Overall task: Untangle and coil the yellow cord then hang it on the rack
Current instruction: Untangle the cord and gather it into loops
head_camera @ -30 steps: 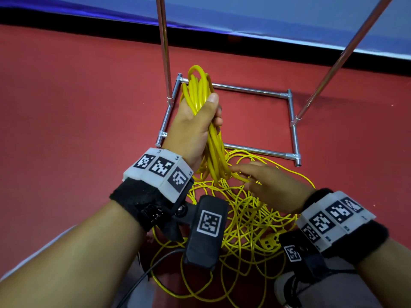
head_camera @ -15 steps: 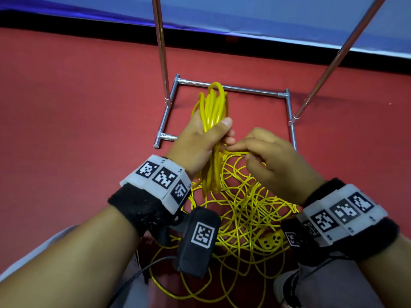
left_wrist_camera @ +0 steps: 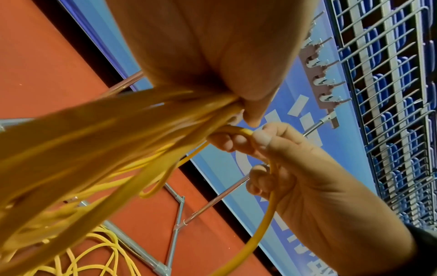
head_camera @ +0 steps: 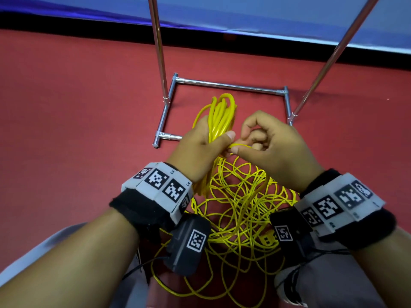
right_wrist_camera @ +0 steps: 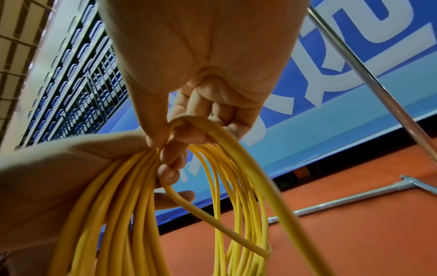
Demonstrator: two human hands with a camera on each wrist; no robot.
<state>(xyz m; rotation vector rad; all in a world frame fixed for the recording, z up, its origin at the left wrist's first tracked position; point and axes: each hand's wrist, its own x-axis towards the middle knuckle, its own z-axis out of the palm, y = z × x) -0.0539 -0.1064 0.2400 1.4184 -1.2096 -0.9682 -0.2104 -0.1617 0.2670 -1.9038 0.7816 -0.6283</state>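
My left hand (head_camera: 206, 143) grips a bundle of several loops of the yellow cord (head_camera: 221, 114), thumb pressed across them. My right hand (head_camera: 258, 138) pinches one strand of the cord (left_wrist_camera: 238, 130) right beside the left thumb and lays it against the bundle. The remaining cord lies as a loose tangle (head_camera: 240, 207) on the red floor below both hands. The chrome rack (head_camera: 229, 86) stands just beyond, its base tubes on the floor and two uprights rising out of the head view. In the right wrist view the loops (right_wrist_camera: 132, 196) hang from both hands.
A blue banner wall (head_camera: 244, 14) runs behind the rack. A hook strip (left_wrist_camera: 319, 74) sits high on the rack in the left wrist view. My shoe (head_camera: 287, 283) and trouser legs are at the bottom, next to the tangle.
The right hand rose from the tangle with a strand and brought it to the left thumb. The left hand and its bundle came lower and nearer to me.
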